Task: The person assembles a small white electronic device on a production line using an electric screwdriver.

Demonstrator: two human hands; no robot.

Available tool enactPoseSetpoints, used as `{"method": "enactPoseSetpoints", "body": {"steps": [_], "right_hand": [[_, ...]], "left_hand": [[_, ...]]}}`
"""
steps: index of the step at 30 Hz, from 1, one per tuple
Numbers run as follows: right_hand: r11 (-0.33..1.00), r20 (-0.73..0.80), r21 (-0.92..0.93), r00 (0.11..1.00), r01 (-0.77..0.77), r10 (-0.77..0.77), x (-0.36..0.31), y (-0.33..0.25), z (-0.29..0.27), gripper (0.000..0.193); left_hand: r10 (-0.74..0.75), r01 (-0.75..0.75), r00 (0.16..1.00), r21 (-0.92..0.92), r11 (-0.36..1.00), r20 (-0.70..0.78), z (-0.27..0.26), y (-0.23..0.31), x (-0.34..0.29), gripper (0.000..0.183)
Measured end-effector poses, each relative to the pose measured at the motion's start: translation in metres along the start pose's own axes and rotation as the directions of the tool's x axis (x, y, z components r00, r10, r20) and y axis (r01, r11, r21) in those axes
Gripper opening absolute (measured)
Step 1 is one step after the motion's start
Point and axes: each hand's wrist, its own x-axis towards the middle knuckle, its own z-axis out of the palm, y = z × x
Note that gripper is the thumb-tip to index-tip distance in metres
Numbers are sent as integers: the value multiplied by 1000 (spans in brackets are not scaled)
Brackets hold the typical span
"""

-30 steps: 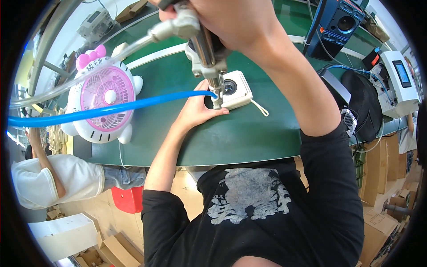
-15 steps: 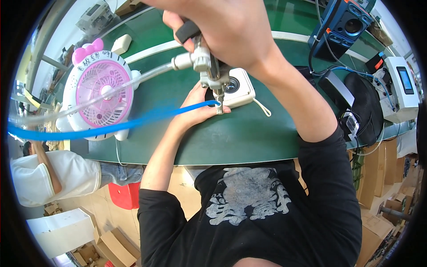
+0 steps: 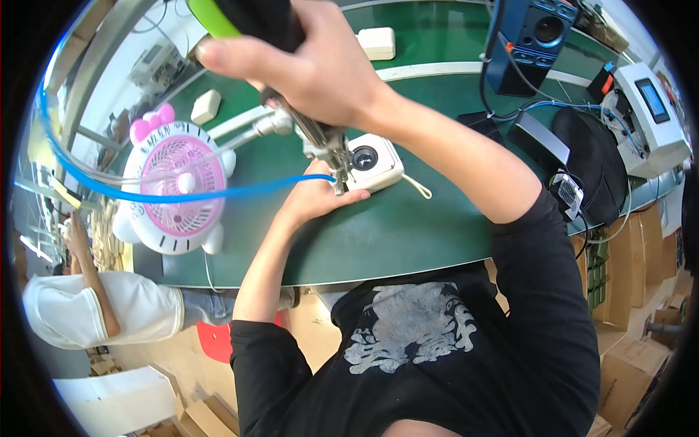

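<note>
My right hand (image 3: 317, 73) is wrapped round a power screwdriver (image 3: 320, 135) with a black and green grip and a metal nose. A clear hose and a blue hose (image 3: 240, 189) run from it to the left. The nose points down at the left side of a white boxy device (image 3: 380, 177) with a round dark lens and a wrist strap. My left hand (image 3: 312, 195) grips that device from the left, its thumb along the near edge. Whether the tip touches the device, I cannot tell.
A pink and white fan (image 3: 182, 186) stands left on the green table (image 3: 393, 237). White blocks (image 3: 377, 44) lie farther back. To the right are a blue speaker (image 3: 530, 51), a black pouch (image 3: 591, 164) and a white unit with a display (image 3: 652, 120). Another person (image 3: 102, 309) sits at the left.
The screwdriver has tilted, its top now leaning left and its green part in view. My view has shifted slightly; my left hand still grips the white device.
</note>
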Motion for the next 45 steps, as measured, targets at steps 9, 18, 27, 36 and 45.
{"method": "enactPoseSetpoints", "body": {"steps": [9, 18, 27, 36, 45], "right_hand": [[911, -258, -410, 954, 32, -149, 47, -72, -23, 46], [991, -325, -77, 942, -107, 77, 32, -5, -79, 38], [997, -153, 66, 987, -45, 55, 30, 11, -86, 53], [981, 113, 189, 991, 44, -66, 6, -18, -60, 58], [989, 28, 117, 996, 86, -90, 9, -13, -71, 54]], "left_hand": [[81, -168, 981, 562, 810, 177, 13, 37, 45, 116], [425, -278, 894, 571, 773, -140, -34, 24, 10, 109], [519, -346, 811, 491, 799, -272, -70, -17, 65, 106], [451, -491, 794, 6, 871, -408, 2, 62, 275, 112], [444, -374, 875, 315, 873, -192, 86, 53, 428, 103]]}}
